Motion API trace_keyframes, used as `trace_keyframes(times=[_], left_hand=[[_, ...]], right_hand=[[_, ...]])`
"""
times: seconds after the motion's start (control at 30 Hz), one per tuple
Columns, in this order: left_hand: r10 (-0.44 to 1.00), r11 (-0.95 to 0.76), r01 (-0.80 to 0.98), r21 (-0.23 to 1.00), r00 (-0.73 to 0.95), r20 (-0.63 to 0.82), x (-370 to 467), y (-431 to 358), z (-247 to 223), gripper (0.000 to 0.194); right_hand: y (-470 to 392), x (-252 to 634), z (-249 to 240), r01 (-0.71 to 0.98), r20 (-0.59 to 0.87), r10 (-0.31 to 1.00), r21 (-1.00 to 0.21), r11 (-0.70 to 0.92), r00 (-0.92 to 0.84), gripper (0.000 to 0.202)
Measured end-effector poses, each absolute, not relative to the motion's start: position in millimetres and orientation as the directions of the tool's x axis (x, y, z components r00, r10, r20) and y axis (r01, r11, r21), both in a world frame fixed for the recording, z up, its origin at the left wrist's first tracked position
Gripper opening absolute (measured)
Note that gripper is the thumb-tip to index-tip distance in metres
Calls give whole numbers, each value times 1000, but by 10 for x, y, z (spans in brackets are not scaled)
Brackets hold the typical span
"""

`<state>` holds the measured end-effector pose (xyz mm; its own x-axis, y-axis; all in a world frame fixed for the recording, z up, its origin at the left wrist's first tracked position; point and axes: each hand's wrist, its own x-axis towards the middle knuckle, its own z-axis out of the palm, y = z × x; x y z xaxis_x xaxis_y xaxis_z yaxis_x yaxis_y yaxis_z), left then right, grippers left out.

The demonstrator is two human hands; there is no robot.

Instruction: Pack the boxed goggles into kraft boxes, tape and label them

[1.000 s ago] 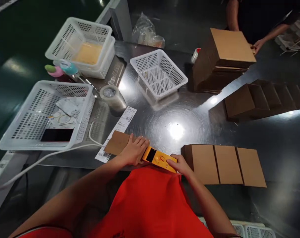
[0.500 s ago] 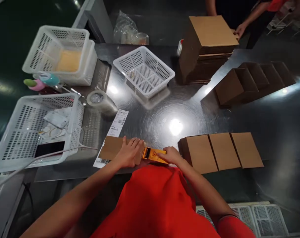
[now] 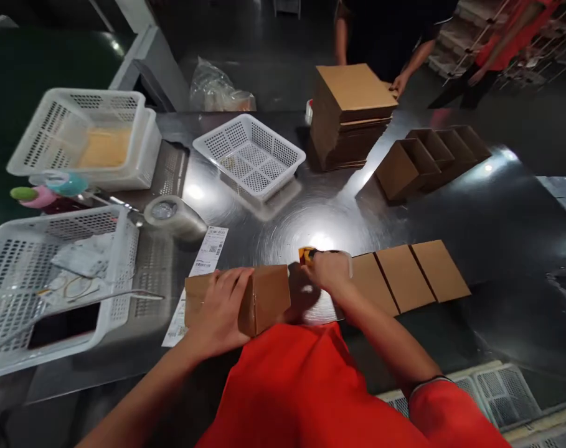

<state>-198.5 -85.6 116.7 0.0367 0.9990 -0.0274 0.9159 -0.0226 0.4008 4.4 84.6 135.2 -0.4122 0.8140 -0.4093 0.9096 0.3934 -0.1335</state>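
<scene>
My left hand [image 3: 224, 305] lies over a small brown cardboard box [image 3: 272, 300], gripping it near the table's front edge. Its thumb is hidden. A strip of white printed labels [image 3: 208, 250] runs partly beneath that box. My right hand [image 3: 332, 270] is wrapped round a yellow tape dispenser [image 3: 306, 255], raised off the box to its right. A clear curved part of the dispenser shows past the knuckles. Right beside this hand stands a row of closed cardboard boxes [image 3: 408, 277].
On the left are a basket with a phone [image 3: 12, 249], stacked baskets [image 3: 145, 149] and clear tape rolls [image 3: 175, 218]. Ahead stand a white basket [image 3: 249, 155], a cardboard stack [image 3: 352, 93] with a person behind it, and open boxes [image 3: 404, 168]. Another person stands far right.
My right hand has lifted the tape dispenser up and away from the box's right end. The box now shows its right part uncovered. The camera view has shifted.
</scene>
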Motion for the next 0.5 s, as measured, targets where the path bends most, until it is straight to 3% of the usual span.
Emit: trace_keyframes(times=[0.07,0.1,0.17,0.23,0.27,0.33,0.4,0.5], left_hand=[[997,57,854,517,-77,17,-1983,-789,1169,108],[988,111,795,597,-154,22,-1984,-740,1121,109],[944,223,567,793,-329,-31,-1985,-612,949,111],[871,306,166,937,-447,-205,-1967,-457,719,105],[824,342,-64,938,-459,-331,-1941,-379,601,96],[734,408,-400,821,-392,-555,-1840,-245,389,66],[650,472,-575,668,-285,-705,-1672,-154,230,39],[571,537,-678,501,-145,-808,-1325,-77,84,22]], right_hand=[[867,196,1424,941,-292,895,-133,311,-337,45],[865,298,1429,946,-252,920,-200,255,-301,44],[834,529,1383,875,-213,947,-469,119,-242,40],[765,760,1286,662,-182,966,-750,-14,-186,38],[721,869,1233,543,-164,976,-837,-62,-141,37],[630,1077,1143,393,-131,991,-912,-114,-15,39],[557,1290,1093,343,-108,983,-927,-153,146,40],[486,1648,1082,312,-80,927,-928,-203,365,45]])
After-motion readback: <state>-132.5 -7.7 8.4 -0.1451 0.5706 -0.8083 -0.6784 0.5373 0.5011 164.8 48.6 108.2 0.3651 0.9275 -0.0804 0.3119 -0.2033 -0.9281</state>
